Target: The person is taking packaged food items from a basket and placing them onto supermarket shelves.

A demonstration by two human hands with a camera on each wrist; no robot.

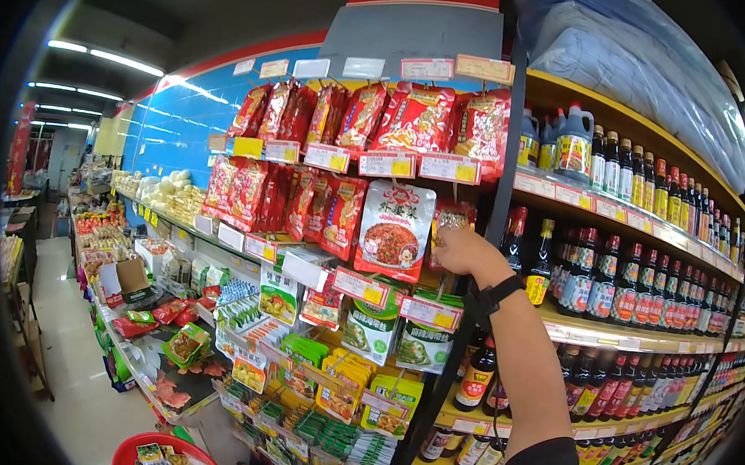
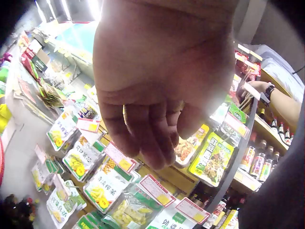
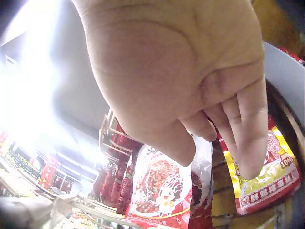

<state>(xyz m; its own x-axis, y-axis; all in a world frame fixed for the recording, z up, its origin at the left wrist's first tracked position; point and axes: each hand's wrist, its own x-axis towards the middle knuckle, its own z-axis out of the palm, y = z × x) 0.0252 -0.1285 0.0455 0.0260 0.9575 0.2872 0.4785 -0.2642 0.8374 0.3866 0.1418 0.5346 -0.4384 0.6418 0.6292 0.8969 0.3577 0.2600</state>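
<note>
At the right end of the hanging rack, my right hand point(image 1: 462, 252) reaches in beside a white and red packet point(image 1: 395, 231) printed with a bowl of chopped food. Its fingers lie loosely extended over a red and yellow packet point(image 3: 267, 176), with their tips right at its face. The thumb point(image 3: 183, 148) overlaps the edge of the white and red packet in the right wrist view. My left hand point(image 2: 162, 81) hangs with loosely bent fingers and holds nothing. Below and behind it are hanging rows of white and green pickle packets point(image 2: 102, 191) and a yellow-green packet point(image 2: 211, 160).
Red packets point(image 1: 416, 117) hang in rows above, with price tags point(image 1: 450, 167) sticking out at the front. Sauce bottles point(image 1: 623, 279) fill the shelves to the right, beyond a dark upright post point(image 1: 502, 180). A red basket point(image 1: 129, 451) with packets stands low at the left.
</note>
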